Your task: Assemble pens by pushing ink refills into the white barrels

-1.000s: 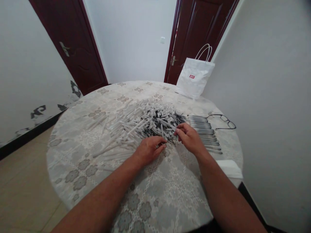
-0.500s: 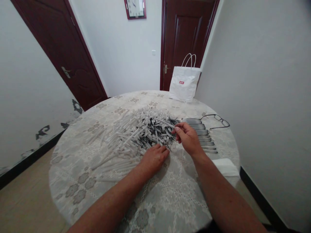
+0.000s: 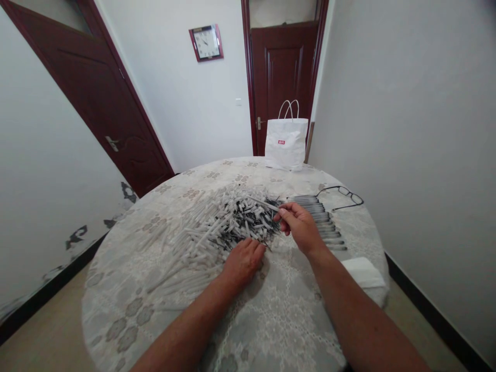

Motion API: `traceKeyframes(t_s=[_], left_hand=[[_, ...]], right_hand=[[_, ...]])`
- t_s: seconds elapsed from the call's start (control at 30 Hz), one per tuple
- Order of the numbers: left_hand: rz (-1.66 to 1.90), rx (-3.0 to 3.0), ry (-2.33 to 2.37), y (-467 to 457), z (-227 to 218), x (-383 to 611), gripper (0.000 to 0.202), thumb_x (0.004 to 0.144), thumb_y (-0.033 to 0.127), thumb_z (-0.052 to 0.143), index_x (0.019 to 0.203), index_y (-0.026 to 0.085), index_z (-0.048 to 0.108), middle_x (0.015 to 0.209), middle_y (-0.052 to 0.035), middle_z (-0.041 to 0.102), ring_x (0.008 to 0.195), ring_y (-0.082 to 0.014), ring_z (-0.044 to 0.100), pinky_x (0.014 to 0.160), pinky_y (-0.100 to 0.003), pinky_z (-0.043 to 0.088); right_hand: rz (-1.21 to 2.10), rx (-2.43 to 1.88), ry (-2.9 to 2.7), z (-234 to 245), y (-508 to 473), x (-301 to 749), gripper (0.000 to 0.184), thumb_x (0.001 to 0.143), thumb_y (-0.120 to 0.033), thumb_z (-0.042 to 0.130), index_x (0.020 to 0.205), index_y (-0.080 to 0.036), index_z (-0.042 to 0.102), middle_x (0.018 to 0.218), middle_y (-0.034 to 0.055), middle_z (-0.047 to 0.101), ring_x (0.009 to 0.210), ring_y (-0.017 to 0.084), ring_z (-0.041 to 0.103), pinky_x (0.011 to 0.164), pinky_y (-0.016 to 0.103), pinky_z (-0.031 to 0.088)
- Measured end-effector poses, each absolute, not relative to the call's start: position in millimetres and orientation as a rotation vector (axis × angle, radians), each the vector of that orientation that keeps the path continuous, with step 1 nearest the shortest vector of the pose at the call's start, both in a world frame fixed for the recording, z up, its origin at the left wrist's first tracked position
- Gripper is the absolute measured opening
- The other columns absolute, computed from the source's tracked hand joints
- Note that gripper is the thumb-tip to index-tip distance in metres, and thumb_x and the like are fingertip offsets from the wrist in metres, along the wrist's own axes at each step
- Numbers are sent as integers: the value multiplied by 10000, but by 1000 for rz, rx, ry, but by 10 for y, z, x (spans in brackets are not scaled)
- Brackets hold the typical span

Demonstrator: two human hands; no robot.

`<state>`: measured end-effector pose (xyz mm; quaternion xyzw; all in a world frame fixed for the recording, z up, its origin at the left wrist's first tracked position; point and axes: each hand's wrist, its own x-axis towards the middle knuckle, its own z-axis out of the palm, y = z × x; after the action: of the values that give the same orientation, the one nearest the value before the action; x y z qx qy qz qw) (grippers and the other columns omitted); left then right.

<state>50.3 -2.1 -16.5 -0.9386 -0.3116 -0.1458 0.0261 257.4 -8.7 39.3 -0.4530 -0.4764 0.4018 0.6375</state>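
A loose pile of white pen barrels (image 3: 205, 230) spreads over the middle of the table, with thin black pen parts (image 3: 248, 225) mixed in on its right. My right hand (image 3: 298, 225) pinches one end of a white pen barrel (image 3: 265, 204), which points left over the pile. At the pile's near edge, my left hand (image 3: 244, 261) lies palm down with fingers bent and close together; its fingertips are partly hidden, and I cannot make out what they hold. Beyond my right hand, several grey pens with dark ends (image 3: 323, 222) lie side by side in a row.
Black-framed glasses (image 3: 349, 196) lie on the right past the row. A folded white tissue or cloth (image 3: 364, 274) is by my right forearm. At the far edge stands a white paper bag (image 3: 287, 150). A patterned cloth covers the round table (image 3: 279, 320).
The view has tilted up, so more of the clock and doors shows. My right hand keeps its pinch on the pen barrel, and my left hand stays at the pile's near edge.
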Motion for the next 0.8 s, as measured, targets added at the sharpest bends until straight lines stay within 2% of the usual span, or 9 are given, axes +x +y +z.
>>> traceKeyframes(t_s=[0.17,0.37,0.5,0.63,0.8], left_hand=[[-1364,-2886,-1409,-41,-65,280,152,971,301,535,1061,211,617,992,-68,681,932,-215,626,856,-351,483],[-1988,-2734,-1820,-65,45,93,238,899,351,645,1084,201,648,931,-46,700,810,-175,647,752,-286,489],[-2233,-2646,-1829,-34,5,64,296,862,330,695,1124,198,655,954,-46,686,866,-176,643,790,-280,492],[-2318,-2633,-1768,1,-31,40,283,863,301,699,1120,203,636,1015,-48,671,965,-176,636,873,-291,487],[-2427,-2571,-1751,39,-36,-7,266,846,268,711,1092,204,630,1017,-39,666,980,-163,630,905,-290,477]], right_hand=[[1041,-930,-1038,351,-78,2585,241,829,-385,677,967,-196,618,779,5,716,488,88,520,406,192,379],[1118,-907,-1093,292,-99,2576,207,839,-362,675,957,-196,637,757,5,707,507,97,538,422,197,388],[1106,-941,-1190,246,-107,2564,194,860,-360,651,967,-199,646,758,13,707,526,108,542,439,209,404],[1056,-1021,-1302,236,-123,2541,195,871,-367,636,963,-196,651,744,23,707,533,116,542,449,217,416],[1010,-1096,-1396,247,-149,2516,197,880,-374,620,953,-194,656,737,30,711,542,123,547,464,228,423]])
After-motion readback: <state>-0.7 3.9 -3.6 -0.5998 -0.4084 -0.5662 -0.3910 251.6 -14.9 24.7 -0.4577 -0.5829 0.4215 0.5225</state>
